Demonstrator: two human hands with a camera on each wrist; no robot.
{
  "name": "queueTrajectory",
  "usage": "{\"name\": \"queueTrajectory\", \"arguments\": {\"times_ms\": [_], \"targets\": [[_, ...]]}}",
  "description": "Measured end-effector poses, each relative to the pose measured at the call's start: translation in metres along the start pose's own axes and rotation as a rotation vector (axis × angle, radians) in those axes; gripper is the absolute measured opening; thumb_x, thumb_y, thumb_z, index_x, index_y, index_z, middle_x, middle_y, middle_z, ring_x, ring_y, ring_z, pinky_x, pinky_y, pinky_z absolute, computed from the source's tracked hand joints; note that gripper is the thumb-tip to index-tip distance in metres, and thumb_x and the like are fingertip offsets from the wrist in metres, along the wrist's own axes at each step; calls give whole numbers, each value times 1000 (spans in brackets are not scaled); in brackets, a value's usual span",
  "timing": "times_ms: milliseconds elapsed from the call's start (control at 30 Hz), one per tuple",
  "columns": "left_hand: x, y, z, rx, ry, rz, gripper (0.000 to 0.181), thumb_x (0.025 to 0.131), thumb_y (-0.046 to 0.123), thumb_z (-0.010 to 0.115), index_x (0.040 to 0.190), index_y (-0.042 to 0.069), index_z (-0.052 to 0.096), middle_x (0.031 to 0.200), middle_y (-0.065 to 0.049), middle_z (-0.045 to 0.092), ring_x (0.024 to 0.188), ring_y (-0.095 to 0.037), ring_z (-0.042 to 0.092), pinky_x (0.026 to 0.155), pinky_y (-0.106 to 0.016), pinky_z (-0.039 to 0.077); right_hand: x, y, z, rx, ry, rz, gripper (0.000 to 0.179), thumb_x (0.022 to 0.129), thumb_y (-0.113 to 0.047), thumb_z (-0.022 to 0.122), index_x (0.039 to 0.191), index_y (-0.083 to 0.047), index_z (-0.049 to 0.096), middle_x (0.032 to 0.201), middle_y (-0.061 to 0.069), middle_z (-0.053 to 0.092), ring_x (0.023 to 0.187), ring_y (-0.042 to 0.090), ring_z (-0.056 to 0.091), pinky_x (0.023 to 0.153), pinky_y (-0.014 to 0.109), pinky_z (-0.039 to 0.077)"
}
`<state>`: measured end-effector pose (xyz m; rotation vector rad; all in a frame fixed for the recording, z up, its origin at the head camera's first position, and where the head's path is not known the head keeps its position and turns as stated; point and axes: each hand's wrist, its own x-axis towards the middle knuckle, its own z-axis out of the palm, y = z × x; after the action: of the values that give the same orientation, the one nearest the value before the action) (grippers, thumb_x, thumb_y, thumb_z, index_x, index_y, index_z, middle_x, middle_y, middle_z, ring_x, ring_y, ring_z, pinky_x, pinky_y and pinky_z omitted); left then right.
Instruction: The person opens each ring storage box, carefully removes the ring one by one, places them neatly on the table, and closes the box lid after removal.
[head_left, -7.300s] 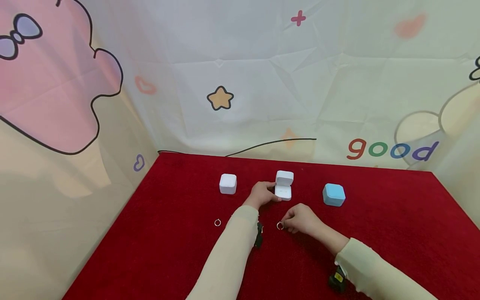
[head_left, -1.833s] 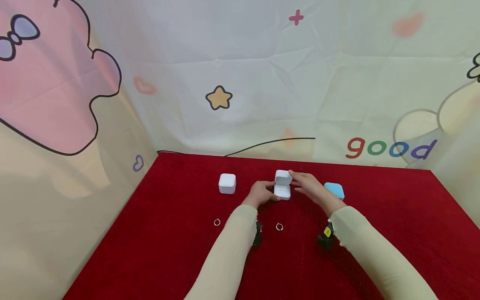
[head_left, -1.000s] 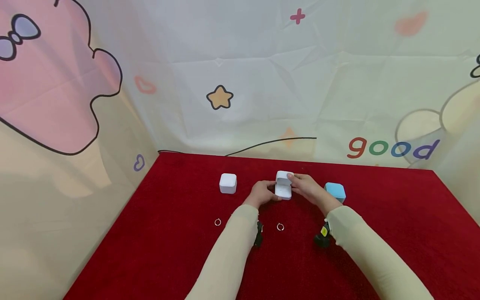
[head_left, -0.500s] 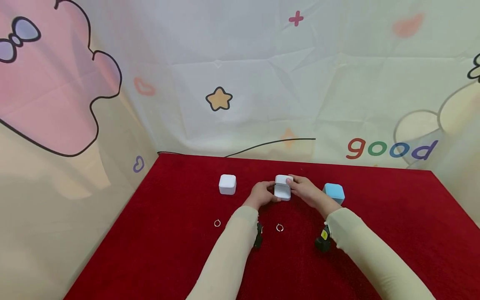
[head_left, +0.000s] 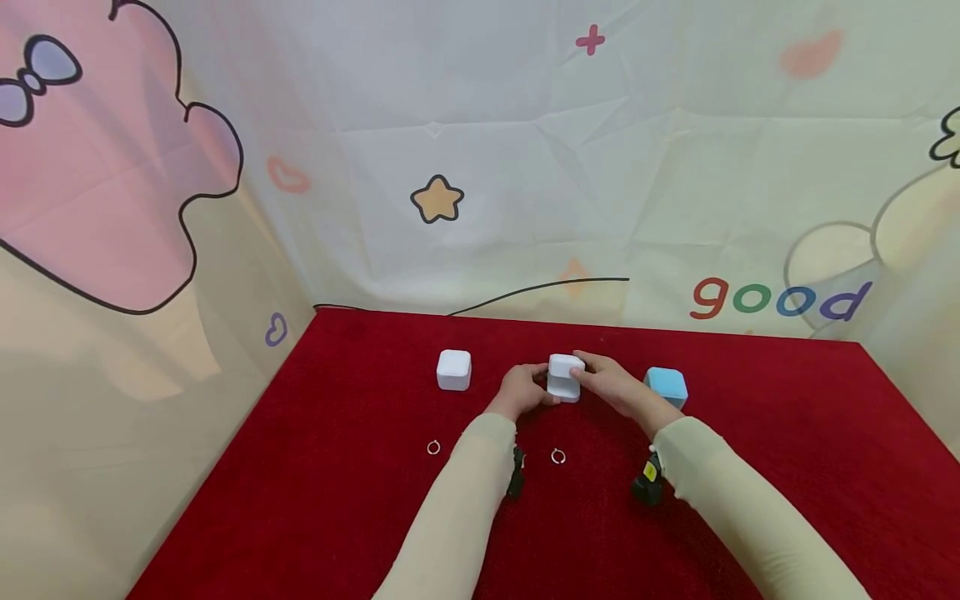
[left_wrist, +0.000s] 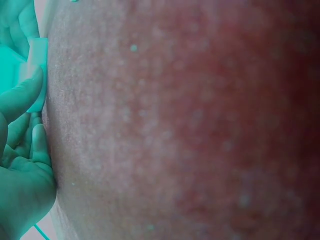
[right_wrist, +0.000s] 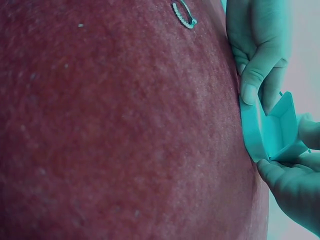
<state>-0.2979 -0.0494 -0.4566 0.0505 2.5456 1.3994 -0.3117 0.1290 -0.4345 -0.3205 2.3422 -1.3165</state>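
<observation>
A white ring box (head_left: 564,388) stands in the middle of the red cloth, its lid (head_left: 565,364) tipped partway down over the base. From its left side, my left hand (head_left: 520,389) grips the base between thumb and fingers. On the other side my right hand (head_left: 611,382) pinches the lid, thumb on its front. The box's opening shows from the side in the right wrist view, where the thumb of the left hand (right_wrist: 262,45) lies on the base. One ring (head_left: 558,456) rests on the cloth nearer me, and another ring (head_left: 433,447) lies farther left.
A closed white box (head_left: 454,370) sits to the left of the hands. Behind the right wrist stands a light blue box (head_left: 667,385), partly covered. Red cloth (head_left: 337,500) spreads over the table up to the printed curtain (head_left: 510,167) at the back.
My right hand has left the ring on the cloth and moved up to the white ring box's lid. The lid has swung down from upright. My left hand has stayed on the base.
</observation>
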Motion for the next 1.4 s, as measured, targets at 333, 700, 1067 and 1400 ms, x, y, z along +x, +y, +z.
{"name": "queueTrajectory", "arguments": {"times_ms": [333, 700, 1067, 1400], "targets": [[-1, 1, 1, 17, -1, 21, 62, 89, 5, 77, 148, 5, 54, 147, -16, 60, 138, -29, 54, 115, -40, 47, 1, 5, 2, -46, 12, -24, 61, 108, -13, 47, 159, 10, 20, 161, 35, 28, 146, 48, 33, 123, 62, 30], [2, -4, 0, 8, -14, 24, 61, 90, 7, 77, 147, 4, 56, 148, -15, 59, 138, -30, 54, 116, -42, 46, 0, 3, 7, -119, 37, -66, 56, 103, -8, 56, 152, 8, 34, 154, 34, 41, 141, 48, 42, 121, 61, 35], [1, -3, -1, -3, -22, 32, 59, 90, 6, 76, 146, 5, 56, 147, -16, 60, 138, -30, 53, 118, -43, 44, 1, 8, 9, -191, 80, -92, 55, 100, -6, 62, 148, 7, 40, 148, 34, 48, 134, 47, 49, 116, 61, 41], [3, -4, 0, 30, -19, 21, 61, 91, 10, 76, 148, 7, 55, 151, -13, 57, 141, -29, 51, 119, -41, 44, 5, 14, 8, -184, 85, -83, 56, 99, -7, 63, 149, 5, 40, 149, 33, 47, 134, 46, 48, 116, 61, 41]]}}
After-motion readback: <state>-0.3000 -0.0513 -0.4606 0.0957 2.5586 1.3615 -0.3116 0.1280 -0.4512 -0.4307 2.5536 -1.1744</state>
